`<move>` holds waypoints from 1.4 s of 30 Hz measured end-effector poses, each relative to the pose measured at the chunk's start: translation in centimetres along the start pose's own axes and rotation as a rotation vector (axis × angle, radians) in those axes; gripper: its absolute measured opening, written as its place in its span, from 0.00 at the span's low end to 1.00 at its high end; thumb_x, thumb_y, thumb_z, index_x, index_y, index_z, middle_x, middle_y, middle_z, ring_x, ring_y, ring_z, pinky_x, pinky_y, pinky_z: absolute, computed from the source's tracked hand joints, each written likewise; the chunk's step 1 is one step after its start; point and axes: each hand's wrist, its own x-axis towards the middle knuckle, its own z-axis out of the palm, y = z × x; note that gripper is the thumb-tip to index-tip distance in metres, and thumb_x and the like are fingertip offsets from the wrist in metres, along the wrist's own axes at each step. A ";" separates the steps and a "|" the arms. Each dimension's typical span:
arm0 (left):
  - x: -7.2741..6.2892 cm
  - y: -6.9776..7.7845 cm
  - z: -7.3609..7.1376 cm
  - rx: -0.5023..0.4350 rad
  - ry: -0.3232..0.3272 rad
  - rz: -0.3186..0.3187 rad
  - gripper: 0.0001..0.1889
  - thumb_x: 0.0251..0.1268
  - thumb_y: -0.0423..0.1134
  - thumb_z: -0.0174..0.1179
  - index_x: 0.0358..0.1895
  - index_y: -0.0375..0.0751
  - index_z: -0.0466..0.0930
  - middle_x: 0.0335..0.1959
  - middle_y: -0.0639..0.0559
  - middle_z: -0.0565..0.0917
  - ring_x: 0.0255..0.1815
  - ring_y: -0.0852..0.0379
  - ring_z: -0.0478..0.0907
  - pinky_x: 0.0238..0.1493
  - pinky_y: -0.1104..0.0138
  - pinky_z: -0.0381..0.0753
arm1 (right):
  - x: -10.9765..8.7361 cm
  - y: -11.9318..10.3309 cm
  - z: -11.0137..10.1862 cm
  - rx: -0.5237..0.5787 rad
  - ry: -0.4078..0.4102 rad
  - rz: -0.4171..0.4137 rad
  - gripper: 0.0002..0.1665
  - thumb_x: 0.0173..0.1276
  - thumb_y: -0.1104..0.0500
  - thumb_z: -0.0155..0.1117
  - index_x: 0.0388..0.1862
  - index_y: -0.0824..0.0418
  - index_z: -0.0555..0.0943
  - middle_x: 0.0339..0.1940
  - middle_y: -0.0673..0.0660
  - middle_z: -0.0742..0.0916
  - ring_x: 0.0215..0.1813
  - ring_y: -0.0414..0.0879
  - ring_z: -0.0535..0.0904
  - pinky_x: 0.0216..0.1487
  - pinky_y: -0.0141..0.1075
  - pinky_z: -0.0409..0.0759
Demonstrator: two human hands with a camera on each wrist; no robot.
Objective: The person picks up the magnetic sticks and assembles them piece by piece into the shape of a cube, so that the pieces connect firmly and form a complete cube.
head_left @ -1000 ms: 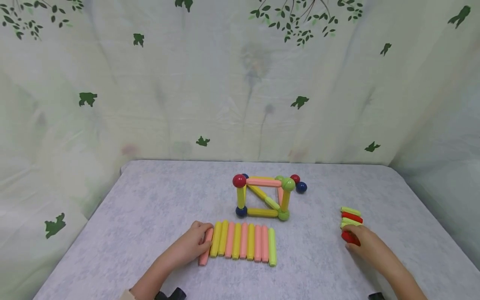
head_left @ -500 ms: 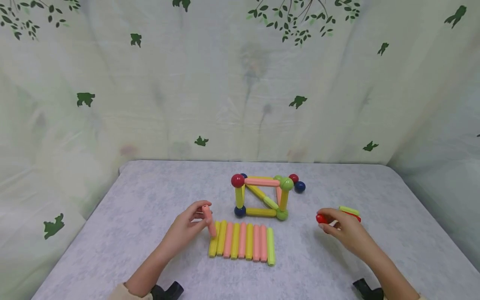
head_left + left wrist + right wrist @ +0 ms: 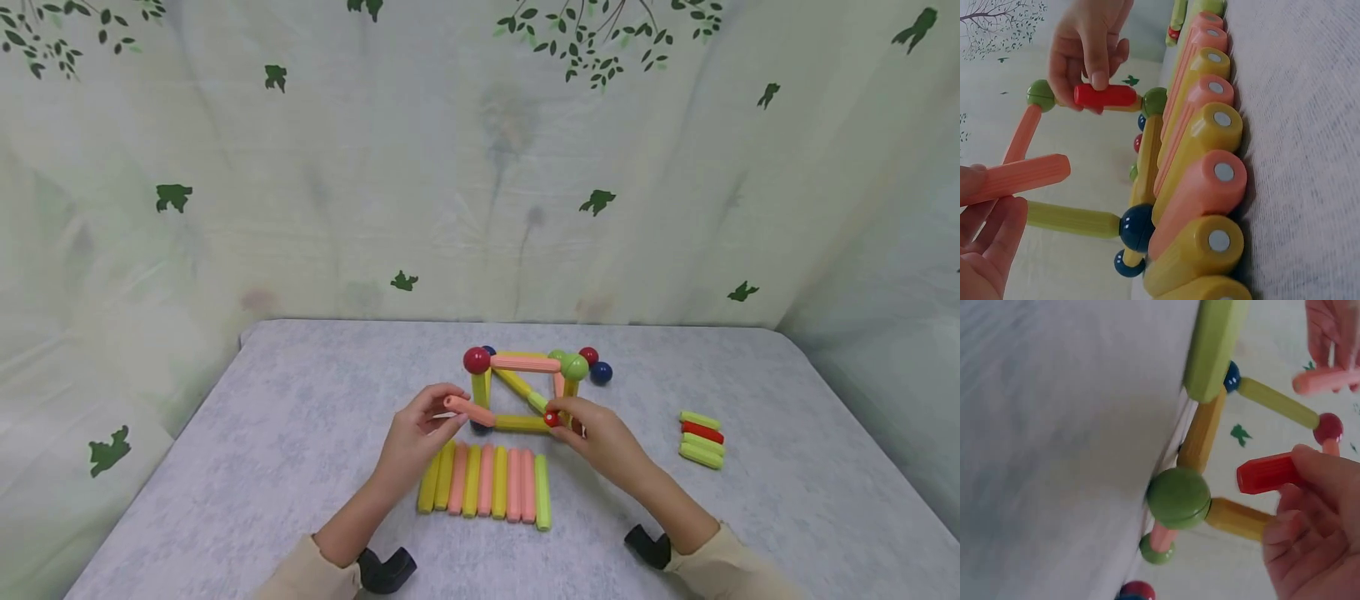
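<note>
My left hand (image 3: 417, 433) pinches a pink magnetic rod (image 3: 471, 411) between thumb and fingers, its free end pointing to the right. A short red magnetic rod (image 3: 1269, 473) is pinched in my right hand (image 3: 600, 435), held just in front of the frame's right side. Behind both hands stands a box-like frame of rods and balls, with a red ball (image 3: 477, 360) at its upper left corner and a green ball (image 3: 574, 367) at its upper right. A pink rod (image 3: 525, 364) joins these two. The lower left blue ball (image 3: 1137, 228) is partly covered in the head view.
A row of long yellow, pink and green rods (image 3: 485, 481) lies in front of the frame. Short green and red rods (image 3: 702, 439) lie to the right. A loose red ball (image 3: 588, 356) and blue ball (image 3: 602, 372) sit behind the frame's right side.
The left hand has lifted the pink rod from the row's left end and carried it right. The right hand has picked up the red rod from the short rods and brought it left to the frame.
</note>
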 end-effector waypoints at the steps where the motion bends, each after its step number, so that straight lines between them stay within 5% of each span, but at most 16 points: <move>1: 0.1 0.0 0.2 -0.006 -0.004 0.005 0.15 0.55 0.26 0.59 0.48 0.33 0.73 0.41 0.47 0.78 0.40 0.54 0.76 0.40 0.62 0.78 | 0.2 0.0 0.4 -0.008 -0.005 0.002 0.17 0.56 0.63 0.66 0.46 0.57 0.78 0.33 0.43 0.79 0.28 0.37 0.69 0.26 0.28 0.72; 13: 0.9 -0.1 3.0 -0.037 -0.080 0.071 0.15 0.56 0.24 0.58 0.48 0.31 0.71 0.42 0.41 0.78 0.43 0.51 0.77 0.40 0.65 0.78 | 1.1 -0.4 2.1 -0.097 -0.014 0.102 0.13 0.56 0.64 0.66 0.41 0.57 0.79 0.36 0.47 0.80 0.35 0.37 0.73 0.36 0.31 0.76; 21: 1.1 -0.5 4.4 -0.047 -0.115 0.113 0.15 0.56 0.23 0.57 0.48 0.29 0.70 0.41 0.41 0.77 0.43 0.49 0.77 0.39 0.67 0.78 | 1.0 -0.3 2.2 0.125 -0.046 0.153 0.18 0.58 0.64 0.63 0.48 0.57 0.76 0.40 0.50 0.81 0.32 0.38 0.76 0.28 0.27 0.76; 28: 1.5 -2.8 4.7 0.014 -0.107 0.111 0.18 0.55 0.30 0.61 0.51 0.41 0.71 0.43 0.51 0.77 0.43 0.57 0.76 0.40 0.68 0.77 | 1.2 0.0 2.3 0.304 -0.052 0.093 0.17 0.61 0.65 0.60 0.50 0.58 0.75 0.42 0.53 0.81 0.30 0.44 0.79 0.30 0.30 0.78; 35: 3.0 -2.0 2.6 0.269 0.107 0.345 0.21 0.56 0.36 0.62 0.52 0.39 0.68 0.47 0.49 0.70 0.41 0.56 0.67 0.38 0.64 0.73 | 1.4 -0.1 2.4 0.345 -0.030 0.112 0.16 0.61 0.63 0.60 0.49 0.59 0.76 0.38 0.55 0.81 0.27 0.46 0.78 0.28 0.31 0.77; 38: 4.2 -1.9 1.9 0.291 0.113 0.273 0.21 0.60 0.39 0.58 0.57 0.40 0.67 0.51 0.47 0.69 0.39 0.58 0.66 0.32 0.67 0.73 | 1.7 -0.1 2.5 0.333 -0.003 0.117 0.14 0.62 0.61 0.60 0.48 0.60 0.77 0.35 0.56 0.82 0.25 0.44 0.77 0.26 0.32 0.76; 42: 5.1 -2.2 1.5 0.278 0.002 0.106 0.22 0.64 0.42 0.54 0.61 0.43 0.66 0.52 0.48 0.70 0.33 0.60 0.69 0.29 0.69 0.74 | 2.0 -0.2 2.6 0.267 0.014 0.083 0.14 0.62 0.60 0.60 0.46 0.62 0.78 0.36 0.53 0.82 0.25 0.39 0.75 0.24 0.31 0.75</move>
